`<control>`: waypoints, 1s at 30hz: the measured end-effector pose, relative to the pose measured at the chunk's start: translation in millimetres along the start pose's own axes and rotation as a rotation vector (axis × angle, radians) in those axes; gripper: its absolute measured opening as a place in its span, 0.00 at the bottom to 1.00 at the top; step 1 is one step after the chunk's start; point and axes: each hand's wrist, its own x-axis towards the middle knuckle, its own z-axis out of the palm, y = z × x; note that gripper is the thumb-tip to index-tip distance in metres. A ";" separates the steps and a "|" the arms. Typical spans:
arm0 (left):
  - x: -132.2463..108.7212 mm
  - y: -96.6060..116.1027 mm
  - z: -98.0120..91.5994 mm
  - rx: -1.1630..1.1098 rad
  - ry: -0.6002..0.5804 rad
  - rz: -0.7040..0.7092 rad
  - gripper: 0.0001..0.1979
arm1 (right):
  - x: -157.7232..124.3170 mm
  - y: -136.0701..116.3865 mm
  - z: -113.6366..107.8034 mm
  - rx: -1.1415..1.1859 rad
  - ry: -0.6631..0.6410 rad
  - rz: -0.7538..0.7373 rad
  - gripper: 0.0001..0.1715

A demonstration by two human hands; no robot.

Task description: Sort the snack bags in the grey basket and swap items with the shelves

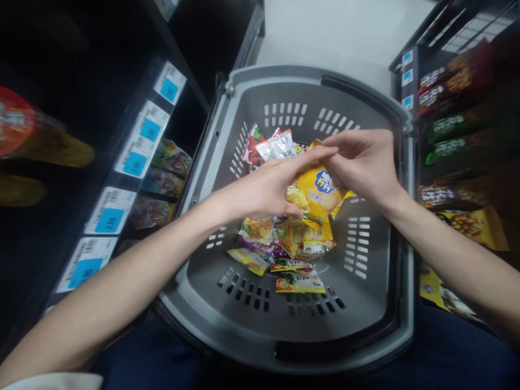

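A small yellow snack bag (323,189) with a blue printed label is held over the grey shopping basket (260,319). My left hand (272,187) grips it from the left, thumb low and fingers along its top edge. On the upper right, my right hand (365,162) has its fingers closed at the bag's top corner, and the fingertips of both hands meet there. Beneath the hands, several small snack packets (300,281) in yellow, purple and orange lie on the basket floor. A silver packet (276,146) and a red one (254,143) rest farther back, partly covered by my left hand.
Dark shelving with blue-and-white price tags (136,162) runs along the left, holding packaged goods (173,157). On the right, another shelf carries red, green and yellow snack bags (471,222) close to my right forearm. Pale floor (325,32) shows beyond the basket.
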 end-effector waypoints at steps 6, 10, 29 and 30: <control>0.2 -1.4 -1.8 0.001 0.012 0.026 0.46 | 0.7 3.7 0.1 0.008 0.025 -0.002 0.06; 0.1 -5.5 -3.2 0.034 0.015 0.048 0.48 | 2.2 8.3 -0.1 -0.047 0.035 0.010 0.15; 0.1 -9.0 -1.6 0.035 0.064 0.058 0.51 | 4.9 5.2 -1.7 -0.048 0.004 0.060 0.14; 0.3 -9.0 -1.8 0.022 0.070 0.050 0.51 | 5.1 4.9 -2.1 -0.044 0.005 0.072 0.14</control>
